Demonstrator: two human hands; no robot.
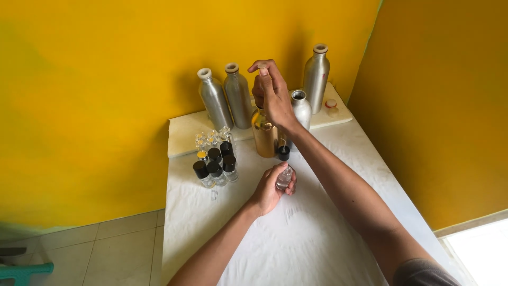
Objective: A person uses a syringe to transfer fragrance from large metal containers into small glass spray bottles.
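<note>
My left hand (271, 189) holds a small clear glass bottle (284, 178) above the white cloth, neck pointing away from me. My right hand (272, 94) is raised over a glass bottle of amber liquid (264, 136), fingers pinched at its top; what they pinch is hidden. A small black cap (284, 152) sits on the cloth next to the amber bottle.
Three capped aluminium bottles (215, 99) (238, 95) (316, 77) and one without a cap (300, 108) stand at the back by the yellow wall. Several small vials with black caps (216, 165) cluster at the left of the white-covered table (317, 238). Tiled floor lies left.
</note>
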